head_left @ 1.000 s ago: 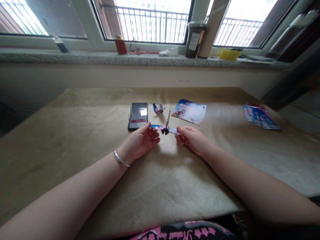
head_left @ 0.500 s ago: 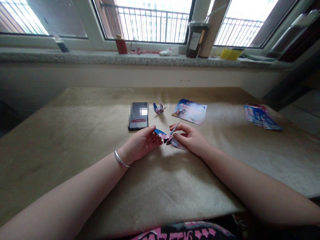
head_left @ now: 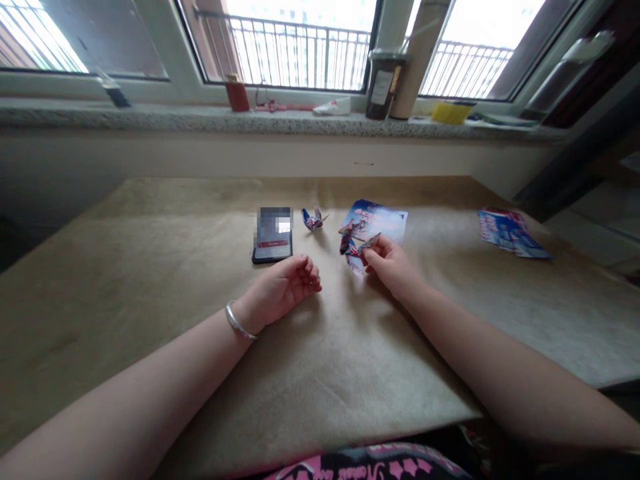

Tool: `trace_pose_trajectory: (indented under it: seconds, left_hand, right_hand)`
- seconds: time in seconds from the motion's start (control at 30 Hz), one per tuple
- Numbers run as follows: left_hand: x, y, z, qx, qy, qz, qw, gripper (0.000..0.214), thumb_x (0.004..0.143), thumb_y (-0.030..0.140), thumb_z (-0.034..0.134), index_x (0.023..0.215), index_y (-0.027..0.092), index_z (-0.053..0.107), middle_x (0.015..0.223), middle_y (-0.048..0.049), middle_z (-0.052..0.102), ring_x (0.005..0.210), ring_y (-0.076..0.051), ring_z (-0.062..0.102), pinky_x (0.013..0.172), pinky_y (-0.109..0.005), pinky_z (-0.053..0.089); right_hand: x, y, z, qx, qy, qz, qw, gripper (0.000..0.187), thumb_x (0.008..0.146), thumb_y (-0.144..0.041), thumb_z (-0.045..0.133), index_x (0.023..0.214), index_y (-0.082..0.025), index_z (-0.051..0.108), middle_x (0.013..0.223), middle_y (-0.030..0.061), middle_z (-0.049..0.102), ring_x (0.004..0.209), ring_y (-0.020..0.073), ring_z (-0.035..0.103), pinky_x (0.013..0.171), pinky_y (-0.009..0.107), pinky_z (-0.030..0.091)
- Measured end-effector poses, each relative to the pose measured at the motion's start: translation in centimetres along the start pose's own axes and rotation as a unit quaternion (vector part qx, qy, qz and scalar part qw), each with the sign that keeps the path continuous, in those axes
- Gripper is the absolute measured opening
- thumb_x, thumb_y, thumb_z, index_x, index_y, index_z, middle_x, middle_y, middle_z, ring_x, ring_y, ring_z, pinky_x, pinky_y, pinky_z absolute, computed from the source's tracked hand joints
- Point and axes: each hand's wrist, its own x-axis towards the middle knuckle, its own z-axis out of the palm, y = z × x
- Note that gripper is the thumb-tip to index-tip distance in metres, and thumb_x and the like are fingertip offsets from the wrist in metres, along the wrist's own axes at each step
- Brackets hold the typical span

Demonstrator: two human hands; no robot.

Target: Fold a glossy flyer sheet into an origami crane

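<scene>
A folded paper crane (head_left: 352,248), patterned in blue, pink and white, is held up by one pointed end in my right hand (head_left: 391,261). Its thumb and fingers pinch that end, and the crane's wings stick out to the left and downward. My left hand (head_left: 286,288) lies on the table, a silver bangle at its wrist, its fingers curled in with nothing visible in them. Beyond the hands a second paper crane (head_left: 313,219) stands on the table. Partly behind the held crane is a stack of printed square paper (head_left: 383,220).
A phone (head_left: 273,237) with a blurred screen lies just past my left hand. More printed sheets (head_left: 515,233) are spread at the right of the table (head_left: 200,400). Along the windowsill (head_left: 175,120) stand a red container (head_left: 237,95), a dark lidded tub (head_left: 383,87) and a yellow box (head_left: 451,113).
My left hand has let go of the crane and its fingers have curled in. My right hand has carried the crane slightly right and turned it. The whole view has shifted a little.
</scene>
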Motion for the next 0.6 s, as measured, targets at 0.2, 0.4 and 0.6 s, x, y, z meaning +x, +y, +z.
trace_pose_trajectory:
  seconds: [0.2, 0.4, 0.6]
  left_hand:
    - [-0.2, 0.2, 0.7, 0.009, -0.004, 0.005, 1.0, 0.024, 0.086, 0.019, 0.05, 0.064, 0.013, 0.055, 0.064, -0.0023, 0.057, 0.06, -0.011, 0.056, 0.063, -0.024, 0.052]
    - [-0.3, 0.5, 0.7, 0.009, -0.01, 0.004, 1.0, 0.024, 0.086, 0.019, 0.049, 0.065, 0.012, 0.057, 0.066, -0.0032, 0.058, 0.063, -0.012, 0.058, 0.065, -0.024, 0.052]
    - [-0.3, 0.7, 0.2, 0.007, -0.017, 0.006, 1.0, 0.02, 0.084, 0.022, 0.055, 0.066, 0.013, 0.057, 0.067, -0.0027, 0.059, 0.062, -0.011, 0.058, 0.066, -0.024, 0.052]
  right_hand:
    - [1.5, -0.4, 0.6, -0.051, -0.049, 0.067, 0.995, 0.013, 0.071, -0.014, 0.056, 0.075, -0.022, 0.045, 0.053, -0.0063, 0.053, 0.039, 0.0084, 0.049, 0.034, 0.018, 0.038]
    - [4.5, -1.1, 2.7, -0.161, -0.065, 0.051, 0.983, 0.015, 0.079, -0.016, 0.055, 0.076, -0.023, 0.042, 0.053, -0.004, 0.059, 0.04, 0.013, 0.057, 0.036, 0.022, 0.043]
    - [7.5, -0.7, 4.6, -0.196, -0.047, 0.035, 0.979, 0.011, 0.081, -0.02, 0.055, 0.083, -0.023, 0.045, 0.054, -0.0026, 0.061, 0.039, 0.014, 0.057, 0.036, 0.022, 0.041]
